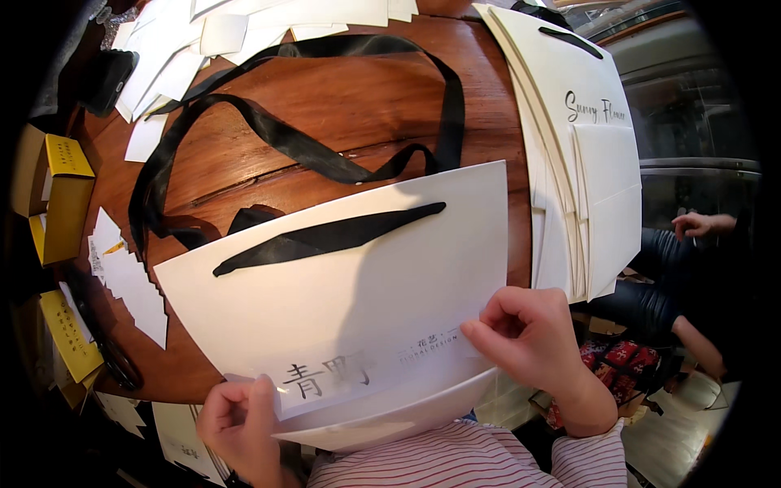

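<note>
A white paper gift bag (423, 276) lies flat in front of me on the wooden table, its bottom end toward my body. A black ribbon handle (325, 244) crosses its upper part. Over the lower part of the bag stretches a clear sticker strip (382, 370) with dark lettering. My left hand (244, 427) pinches the strip's left end between thumb and fingers. At the other end, my right hand (529, 342) is closed in a pinch on the strip's right edge. Whether the strip's middle touches the paper, I cannot tell.
Long black ribbon (297, 150) loops beyond the bag. White paper bags (582, 187) are stacked at the right edge. Paper pieces (277, 20) pile up at the back. Left are white cards (130, 281), yellow boxes (69, 191) and a black device (107, 81). Another person's hand (695, 225) shows right.
</note>
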The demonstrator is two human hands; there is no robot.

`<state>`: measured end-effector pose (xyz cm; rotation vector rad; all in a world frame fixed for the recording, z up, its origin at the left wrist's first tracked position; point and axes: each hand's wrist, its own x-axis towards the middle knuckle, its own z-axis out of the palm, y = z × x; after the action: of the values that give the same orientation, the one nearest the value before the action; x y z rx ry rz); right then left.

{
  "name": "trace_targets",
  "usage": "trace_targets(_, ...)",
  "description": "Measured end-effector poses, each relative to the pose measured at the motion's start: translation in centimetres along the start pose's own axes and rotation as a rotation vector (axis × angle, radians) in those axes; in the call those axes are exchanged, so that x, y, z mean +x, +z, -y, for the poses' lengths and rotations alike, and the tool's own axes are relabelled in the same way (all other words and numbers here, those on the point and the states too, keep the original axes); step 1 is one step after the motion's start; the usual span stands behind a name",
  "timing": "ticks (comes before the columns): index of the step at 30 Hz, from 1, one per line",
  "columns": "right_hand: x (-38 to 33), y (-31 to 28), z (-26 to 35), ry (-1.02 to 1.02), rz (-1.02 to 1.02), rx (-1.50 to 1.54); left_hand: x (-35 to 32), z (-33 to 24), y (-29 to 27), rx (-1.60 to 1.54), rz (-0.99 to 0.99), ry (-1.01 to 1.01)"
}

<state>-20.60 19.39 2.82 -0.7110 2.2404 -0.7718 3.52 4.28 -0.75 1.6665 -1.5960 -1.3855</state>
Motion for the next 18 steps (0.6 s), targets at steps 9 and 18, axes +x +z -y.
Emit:
trace_targets(9, -0.4, -1.3, -0.1, -0.201, -0.024, -0.19, -0.4, -0.6, -0.5, -0.014, 0.023, -0.008)
trace_targets(18, 6.2, 0.5, 2.0, -1.159, 0.34, -0.126, -1.6, 2.4, -1.2, 0.087, -0.009, 0.565)
